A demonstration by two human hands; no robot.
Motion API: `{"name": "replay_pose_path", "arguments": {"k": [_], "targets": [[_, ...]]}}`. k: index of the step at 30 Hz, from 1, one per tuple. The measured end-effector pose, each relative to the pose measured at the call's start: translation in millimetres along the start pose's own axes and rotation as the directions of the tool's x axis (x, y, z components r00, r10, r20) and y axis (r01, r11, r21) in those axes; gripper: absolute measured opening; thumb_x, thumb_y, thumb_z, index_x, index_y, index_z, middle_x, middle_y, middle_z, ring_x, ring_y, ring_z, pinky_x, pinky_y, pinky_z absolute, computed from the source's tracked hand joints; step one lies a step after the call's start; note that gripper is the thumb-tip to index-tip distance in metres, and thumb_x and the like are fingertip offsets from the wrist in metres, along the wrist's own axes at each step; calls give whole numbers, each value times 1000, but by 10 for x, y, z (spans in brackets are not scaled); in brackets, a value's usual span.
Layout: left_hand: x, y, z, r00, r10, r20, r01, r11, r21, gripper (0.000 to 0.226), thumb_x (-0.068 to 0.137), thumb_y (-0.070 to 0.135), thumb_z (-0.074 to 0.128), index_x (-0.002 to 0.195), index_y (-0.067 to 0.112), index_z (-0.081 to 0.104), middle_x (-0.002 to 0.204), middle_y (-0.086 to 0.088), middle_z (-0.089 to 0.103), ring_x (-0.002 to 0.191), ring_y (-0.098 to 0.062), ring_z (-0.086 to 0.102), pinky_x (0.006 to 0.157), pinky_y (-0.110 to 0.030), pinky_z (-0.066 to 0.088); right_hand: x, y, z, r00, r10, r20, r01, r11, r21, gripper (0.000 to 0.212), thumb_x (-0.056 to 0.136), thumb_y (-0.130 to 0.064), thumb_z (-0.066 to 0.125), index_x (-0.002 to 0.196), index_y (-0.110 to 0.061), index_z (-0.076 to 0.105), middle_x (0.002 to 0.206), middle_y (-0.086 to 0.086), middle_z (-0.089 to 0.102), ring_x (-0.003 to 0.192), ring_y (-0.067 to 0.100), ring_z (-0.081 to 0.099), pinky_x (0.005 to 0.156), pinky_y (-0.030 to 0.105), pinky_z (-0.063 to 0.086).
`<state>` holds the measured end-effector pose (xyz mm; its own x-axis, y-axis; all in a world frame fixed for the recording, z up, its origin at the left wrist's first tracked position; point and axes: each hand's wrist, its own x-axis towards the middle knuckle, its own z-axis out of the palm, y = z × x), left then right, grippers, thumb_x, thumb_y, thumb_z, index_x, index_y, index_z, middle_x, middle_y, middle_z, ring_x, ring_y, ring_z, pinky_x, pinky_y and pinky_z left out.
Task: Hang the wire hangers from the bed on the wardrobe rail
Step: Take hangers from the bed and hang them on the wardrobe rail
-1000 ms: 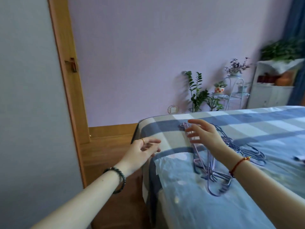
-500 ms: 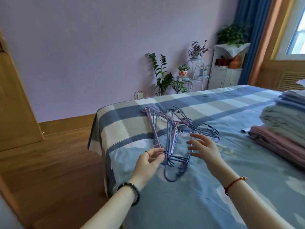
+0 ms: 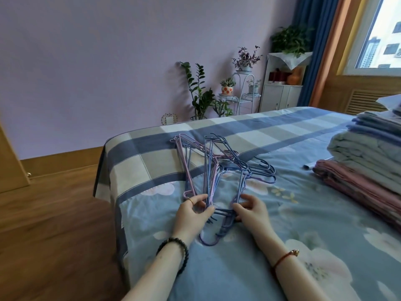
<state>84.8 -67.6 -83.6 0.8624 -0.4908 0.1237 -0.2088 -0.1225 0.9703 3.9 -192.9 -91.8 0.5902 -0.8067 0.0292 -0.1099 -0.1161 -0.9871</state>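
A loose pile of several pink, purple and blue wire hangers [image 3: 217,166] lies on the bed [image 3: 282,224] near its left foot corner, hooks pointing towards me. My left hand [image 3: 192,210] pinches the near ends of the hangers on the left side of the bundle. My right hand [image 3: 251,208] touches the near right side, fingers curled on the wires. The hangers rest flat on the bedspread. The wardrobe rail is out of view.
Folded bedding [image 3: 368,157] is stacked on the bed at the right. Wooden floor [image 3: 50,224] lies to the left, with a wooden door edge [image 3: 10,166]. Potted plants [image 3: 201,94], a metal stand and a white cabinet [image 3: 280,96] line the far purple wall.
The view has swung right from the door to the bed. Both hands have come down from above the pile onto the near ends of the hangers and closed around them.
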Motion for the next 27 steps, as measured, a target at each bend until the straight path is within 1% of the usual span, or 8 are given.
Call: {"name": "replay_pose_path", "arguments": {"k": [4, 8, 13, 16, 19, 21, 23, 27], "targets": [[0, 7, 6, 1000, 6, 20, -7, 999, 47, 33, 80, 16, 68, 113, 16, 64, 72, 8, 44, 64, -5, 46, 63, -5, 40, -38, -41, -35, 998, 34, 54, -35, 999, 17, 19, 83, 5, 52, 100, -5, 51, 65, 8, 59, 31, 1, 51, 36, 16, 43], [-8, -26, 2, 999, 18, 42, -21, 996, 82, 37, 80, 25, 69, 116, 21, 63, 76, 9, 42, 69, -4, 46, 76, -17, 39, -75, -49, -32, 999, 38, 28, -37, 999, -25, 13, 83, 1, 52, 96, -2, 54, 66, 7, 57, 42, 10, 51, 36, 15, 39], [11, -19, -3, 997, 9, 75, -15, 997, 72, 35, 80, 24, 69, 115, 20, 62, 70, 7, 36, 60, -5, 40, 63, -13, 37, -151, -95, -69, 999, 14, 48, -14, 1000, 13, 10, 85, 2, 51, 89, -7, 51, 67, 4, 53, 50, 15, 45, 35, 14, 36], [22, 0, -2, 995, 1, 105, -8, 998, 68, 29, 80, 22, 69, 108, 25, 60, 69, 6, 35, 60, -6, 39, 61, -14, 37, -249, -202, -107, 994, 9, 108, -18, 996, 83, 12, 87, 5, 50, 93, -5, 49, 71, 6, 56, 45, 14, 55, 36, 17, 42], [-4, 36, -3, 991, 0, 134, -7, 998, 57, 13, 81, 18, 68, 85, 29, 62, 66, 5, 41, 57, -7, 39, 58, -16, 36, -378, -350, -137, 981, 13, 192, -50, 980, 192, 14, 89, 8, 45, 93, -5, 43, 73, 12, 59, 38, 12, 60, 37, 22, 48], [-31, 33, -38, 990, 10, 141, -12, 1000, 19, 20, 80, 14, 68, 77, 33, 63, 71, 4, 54, 64, -8, 47, 67, -18, 43, -460, -432, -142, 973, 0, 232, -53, 974, 222, 15, 90, 8, 43, 95, -6, 40, 75, 14, 60, 39, 15, 61, 39, 26, 51], [-74, 58, -117, 993, 15, 117, -13, 1000, -21, 21, 79, 10, 69, 80, 30, 65, 73, 7, 59, 69, -10, 50, 75, -21, 46, -533, -481, -122, 967, -30, 254, -28, 975, 222, 15, 91, 7, 43, 95, -7, 39, 76, 14, 61, 42, 18, 63, 42, 30, 54], [-138, 242, -383, 994, 47, 101, -38, 994, -98, 20, 81, 4, 66, 89, 22, 66, 74, 6, 60, 67, -8, 53, 64, -8, 46, -684, -652, -26, 953, -137, 270, 73, 970, 234, 20, 90, 7, 44, 89, -13, 41, 75, 13, 64, 47, 20, 64, 47, 30, 54]]}}
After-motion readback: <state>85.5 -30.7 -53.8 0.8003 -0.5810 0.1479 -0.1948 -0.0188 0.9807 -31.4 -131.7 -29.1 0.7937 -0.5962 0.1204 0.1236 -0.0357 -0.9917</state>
